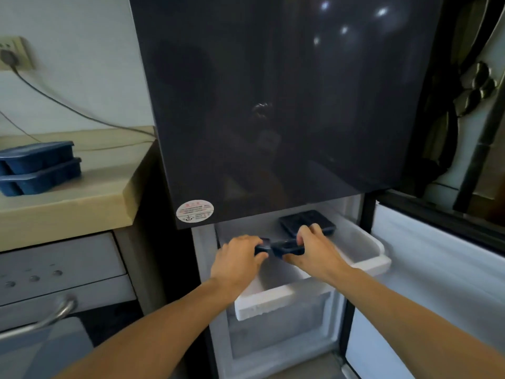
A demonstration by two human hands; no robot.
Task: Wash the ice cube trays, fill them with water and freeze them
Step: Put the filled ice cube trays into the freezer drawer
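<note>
A dark blue ice cube tray (284, 247) hangs level over the pulled-out white freezer drawer (366, 258). My left hand (237, 262) grips its left end and my right hand (314, 248) grips its right end; my fingers hide much of it. Another dark tray (303, 218) lies on the drawer's floor at the back, just behind my right hand. Two more blue trays (41, 168) sit stacked on the counter at the far left.
The fridge's dark upper door (273, 105) is closed above the drawer. The lower freezer door (437, 269) stands swung out to the right. A beige counter (82, 203) with metal drawers below is at the left. A wall socket (13, 53) feeds a cable across the wall.
</note>
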